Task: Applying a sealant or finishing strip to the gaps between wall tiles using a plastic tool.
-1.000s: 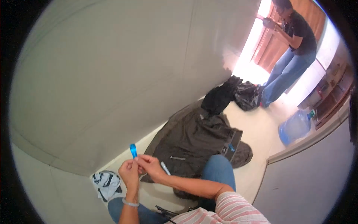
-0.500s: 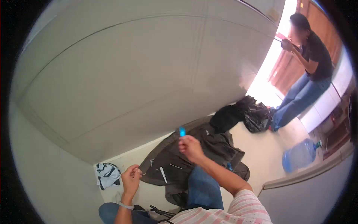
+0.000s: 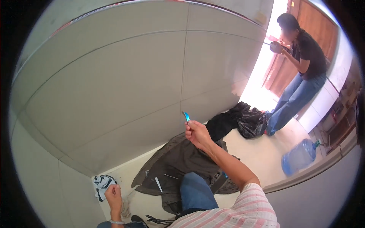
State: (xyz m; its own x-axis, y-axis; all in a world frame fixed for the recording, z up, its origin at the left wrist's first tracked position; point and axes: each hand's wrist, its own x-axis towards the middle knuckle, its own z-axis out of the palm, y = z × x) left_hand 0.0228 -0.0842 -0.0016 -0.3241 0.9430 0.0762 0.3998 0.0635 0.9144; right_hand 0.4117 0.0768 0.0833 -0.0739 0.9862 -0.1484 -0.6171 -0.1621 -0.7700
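Observation:
My right hand [image 3: 197, 133], raised in front of the wall, pinches a small, slim, shiny blue tool [image 3: 186, 116] with a slightly curved end. Its exact kind is not clear. My left hand [image 3: 113, 194] is low on the left, fingers curled together, beside a black-and-white cloth bundle [image 3: 102, 185]. What those fingers hold, if anything, cannot be made out. Below the hands, a dark brown garment [image 3: 182, 157] lies spread on the floor. On it rest a white flat stick [image 3: 158, 184] and a thin metal rod [image 3: 171, 176]. Pale stringy material [image 3: 125, 207] lies beside my left wrist.
A grey panelled wall [image 3: 125, 95] rises close ahead. Black plastic bags [image 3: 253, 123] lie along its foot to the right. A large blue water bottle [image 3: 300, 156] lies on its side. Another person [image 3: 304, 57] in dark top and jeans stands by the bright doorway.
My right hand has risen in front of the wall, with the blue tool tilting and showing more of its length. My left hand has moved left and down, away from the garment. The view has shifted.

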